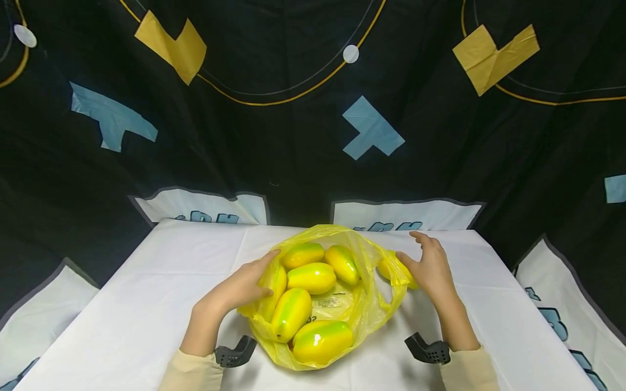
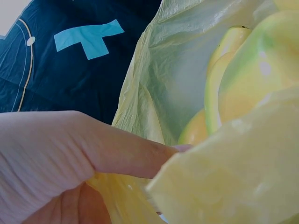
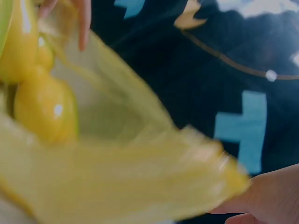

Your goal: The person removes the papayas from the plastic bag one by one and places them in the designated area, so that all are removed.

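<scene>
A yellow plastic bag (image 1: pixel 374 315) stands wide-mouthed in front of me, with several glossy yellow-green mangoes (image 1: pixel 311 278) lying inside. My left hand (image 1: pixel 242 285) grips the bag's left rim, thumb over the inner side and fingers outside; the left wrist view shows the film (image 2: pixel 119 193) between thumb and fingers. My right hand (image 1: pixel 432 269) is at the bag's right handle, thumb and fingers spread apart, thumb tip right at the film. Beside that thumb, another mango (image 1: pixel 385 269) shows through the handle loop, outside the bag's mouth. The right wrist view is blurred.
A white cloth covers the table (image 1: pixel 186 255) under the bag. Behind it hangs a black curtain (image 1: pixel 274 157) with blue and gold patches. Black wrist devices (image 1: pixel 236 353) sit at both wrists, below the hands.
</scene>
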{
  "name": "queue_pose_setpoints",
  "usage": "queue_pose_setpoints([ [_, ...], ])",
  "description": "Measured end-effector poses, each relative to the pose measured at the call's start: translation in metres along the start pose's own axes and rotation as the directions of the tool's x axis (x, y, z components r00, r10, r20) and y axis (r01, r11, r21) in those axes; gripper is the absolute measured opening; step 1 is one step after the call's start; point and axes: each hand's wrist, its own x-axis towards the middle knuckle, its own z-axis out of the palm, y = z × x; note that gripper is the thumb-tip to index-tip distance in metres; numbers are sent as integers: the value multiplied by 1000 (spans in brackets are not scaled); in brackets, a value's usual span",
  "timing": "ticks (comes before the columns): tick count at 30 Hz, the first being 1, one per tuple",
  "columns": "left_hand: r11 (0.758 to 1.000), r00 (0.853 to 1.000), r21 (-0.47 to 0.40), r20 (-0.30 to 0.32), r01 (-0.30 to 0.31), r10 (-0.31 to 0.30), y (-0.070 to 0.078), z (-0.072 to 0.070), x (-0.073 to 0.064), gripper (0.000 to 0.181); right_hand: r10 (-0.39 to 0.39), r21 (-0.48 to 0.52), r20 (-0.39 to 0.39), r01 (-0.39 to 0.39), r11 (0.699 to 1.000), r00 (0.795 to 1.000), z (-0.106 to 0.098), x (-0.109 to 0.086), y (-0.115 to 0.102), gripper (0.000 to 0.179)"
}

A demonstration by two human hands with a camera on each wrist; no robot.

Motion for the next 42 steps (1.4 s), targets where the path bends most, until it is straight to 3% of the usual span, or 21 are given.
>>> queue_pose_setpoints([
  [9, 1000, 1000, 1, -2, 12, -12, 0, 0, 0, 79, -145, 93, -85, 152, 984, 986, -17, -24, -35, 59],
  [15, 1000, 1000, -2, -4, 7, -7, -1, 2, -1, 79, -286, 168, -98, 299, 939, 953, -16, -40, -51, 56],
  [18, 1000, 1000, 8, -6, -7, 7, -2, 2, -2, 80, -347, 216, -49, 349, 912, 937, -11, -44, -56, 56],
  [23, 999, 1000, 31, -5, -15, 15, -3, 3, -1, 79, -414, 324, 110, 361, 874, 904, 4, -50, -66, 55],
  [28, 999, 999, 35, -10, -33, 33, -3, 2, 1, 78, -496, 304, 258, 418, 856, 829, 25, -52, -70, 53],
  [36, 999, 1000, 40, -11, -27, 28, -3, 3, 2, 78, -552, 284, 491, 475, 833, 674, 55, -55, -68, 47],
  [42, 999, 1000, 37, -12, -23, 23, -3, 4, 2, 80, -540, 278, 586, 476, 835, 605, 68, -58, -67, 45],
])
